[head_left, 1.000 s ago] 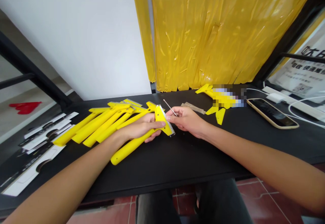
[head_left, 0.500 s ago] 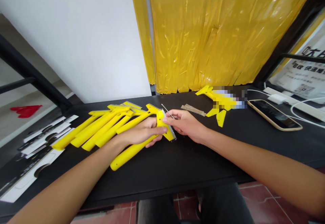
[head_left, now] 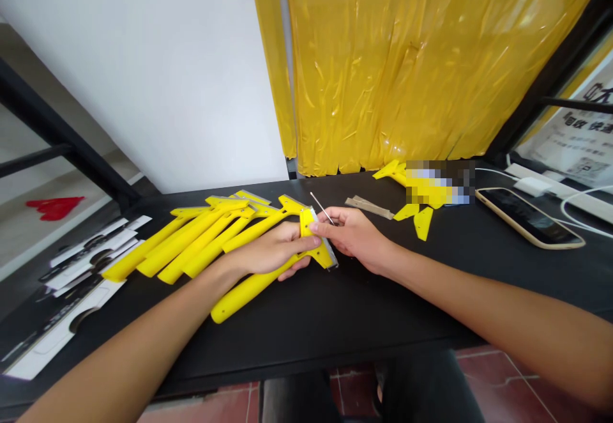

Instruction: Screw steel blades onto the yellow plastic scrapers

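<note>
- Head camera view: my left hand [head_left: 282,247] is wrapped snugly around the neck of a yellow scraper [head_left: 268,280], thumb pressed on the flat of its head.
- The scraper's handle slants back from that hand toward me, while its head, with the metal edge, tilts toward my other hand.
- Right hand [head_left: 352,234] has its thumb and fingers pinched together on a thin rod [head_left: 322,208], tip poking up past my fingers. My thumb is right at the scraper's edge; can't tell if they're touching.
- Left of and beyond my left hand there's a bunch of other scrapers [head_left: 196,244], handles side by side, some heads overlapping.
- Further left of that, some white-and-black card sleeves [head_left: 67,327], loosely stacked.
- Just beyond my right hand, a couple of thin brownish strips [head_left: 371,207] lie crossed over each other.
- Right of those, small yellow plates [head_left: 422,222], next to a pixelated patch I can't make out.
- Well off to the right of my right hand, a phone [head_left: 531,215] lies face up on the black table [head_left: 359,321].
</note>
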The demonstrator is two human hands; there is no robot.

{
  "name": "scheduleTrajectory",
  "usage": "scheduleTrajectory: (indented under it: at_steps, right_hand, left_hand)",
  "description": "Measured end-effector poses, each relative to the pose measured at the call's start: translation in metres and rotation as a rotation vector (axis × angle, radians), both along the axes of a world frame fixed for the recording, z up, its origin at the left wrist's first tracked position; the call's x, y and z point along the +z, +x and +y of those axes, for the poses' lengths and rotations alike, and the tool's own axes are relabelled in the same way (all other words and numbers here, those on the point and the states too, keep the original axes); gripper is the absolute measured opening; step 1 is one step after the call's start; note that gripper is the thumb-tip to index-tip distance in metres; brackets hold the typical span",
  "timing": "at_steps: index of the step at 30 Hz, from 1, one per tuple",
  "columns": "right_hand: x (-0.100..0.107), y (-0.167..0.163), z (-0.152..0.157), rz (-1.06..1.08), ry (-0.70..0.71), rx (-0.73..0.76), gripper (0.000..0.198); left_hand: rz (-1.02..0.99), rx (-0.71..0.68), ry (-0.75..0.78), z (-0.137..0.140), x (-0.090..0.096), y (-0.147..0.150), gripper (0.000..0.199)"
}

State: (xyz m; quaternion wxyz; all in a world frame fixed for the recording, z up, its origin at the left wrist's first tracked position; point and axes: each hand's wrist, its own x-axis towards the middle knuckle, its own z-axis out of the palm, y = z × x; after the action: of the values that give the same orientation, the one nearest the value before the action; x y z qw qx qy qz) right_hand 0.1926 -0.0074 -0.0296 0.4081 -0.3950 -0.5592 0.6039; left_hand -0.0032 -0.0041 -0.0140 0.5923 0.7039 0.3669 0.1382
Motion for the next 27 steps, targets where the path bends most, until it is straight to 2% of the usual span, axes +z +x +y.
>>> scheduleTrajectory:
  at_steps: [8,12,15,17,20,23,27]
  right_hand:
    - [0.002,0.003,0.002,-0.023,-0.040,0.122,0.033]
    - [0.010,0.014,0.010,0.029,-0.035,0.072,0.030]
    - [0.014,0.032,0.026,-0.060,0.074,-0.071,0.026]
    - [0.011,0.045,0.038,-0.251,0.243,-0.118,0.024]
    - [-0.001,0.055,0.051,-0.515,0.446,-0.022,0.021]
    - [-0.012,0.050,0.052,-0.685,0.533,0.033,0.019]
    - [-0.014,0.037,0.043,-0.826,0.602,0.026,0.020]
  left_hand:
    - [0.021,-0.027,-0.026,0.002,-0.001,-0.005,0.038]
    - [-0.049,0.012,-0.087,0.005,-0.001,-0.006,0.031]
    - [-0.087,0.043,-0.115,0.006,0.000,-0.006,0.028]
    - [-0.098,0.060,-0.111,0.008,0.001,-0.008,0.028]
    - [-0.094,0.086,-0.098,0.010,0.000,-0.010,0.029]
    - [-0.082,0.094,-0.086,0.011,0.000,-0.011,0.029]
    - [-0.076,0.106,-0.082,0.010,0.001,-0.010,0.028]
